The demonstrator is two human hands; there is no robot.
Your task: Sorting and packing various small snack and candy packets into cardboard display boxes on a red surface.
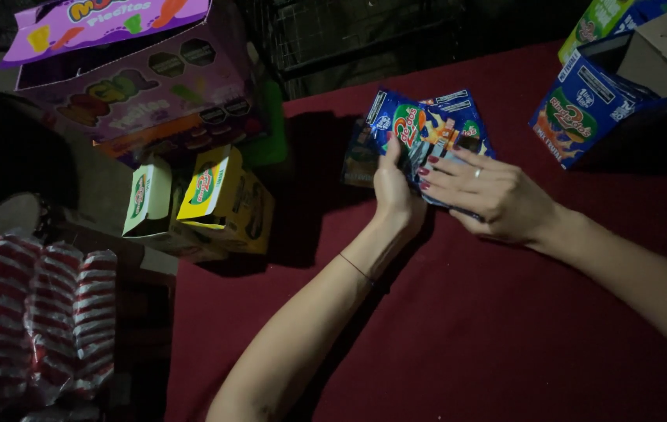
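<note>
Holding a Fan of Blue Snack Packets Over the Red Table

Gripping from below, the left hand point(394, 191) is curling its thumb and fingers around the lower left edge of the blue snack packets point(427, 133). The right hand point(490, 195) is lying half open across them from the right, its fingers point(447, 168) stretching flat over the fronts and pressing them against the left palm. The packets are fanning upward and away from the person, their long axis running near to far, tilting slightly left, just above the dark red table point(466, 328). Farther right, an open blue carton point(583, 105) is sitting on the table. Left of the table, yellow boxes point(220, 195) and a purple carton point(138, 86) are standing.
</note>
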